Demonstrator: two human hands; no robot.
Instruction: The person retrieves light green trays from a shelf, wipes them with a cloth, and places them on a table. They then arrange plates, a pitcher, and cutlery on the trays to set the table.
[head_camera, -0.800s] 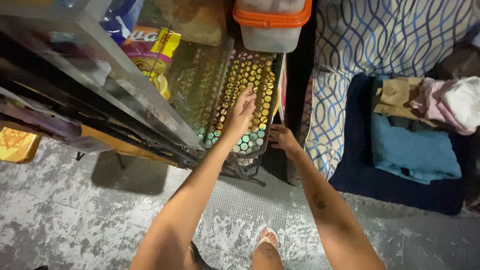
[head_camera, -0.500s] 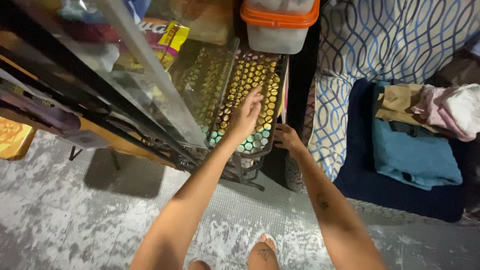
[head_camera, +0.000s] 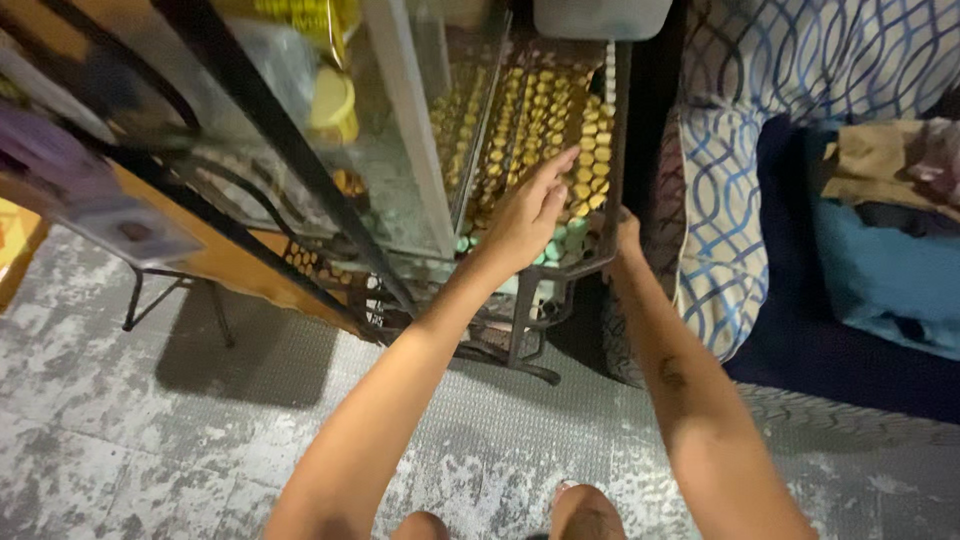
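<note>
A metal rack shelf carries a mat of gold and teal hexagons. My left hand lies flat on that mat near its front, fingers together and pointing away from me, holding nothing. My right hand is at the shelf's front right corner. Its fingers curl around the dark metal rim and are partly hidden behind it. A clear glass panel stands just left of my left hand.
A pale plastic container sits at the shelf's back. Right of the rack is a bed with a blue-patterned sheet, a dark blue blanket and folded teal cloth. A wooden table stands at left on the grey mottled floor.
The view has swung down and closer to the rack, so the container's orange lid has left the frame. My left hand stays on the mat and my right hand stays at the rim.
</note>
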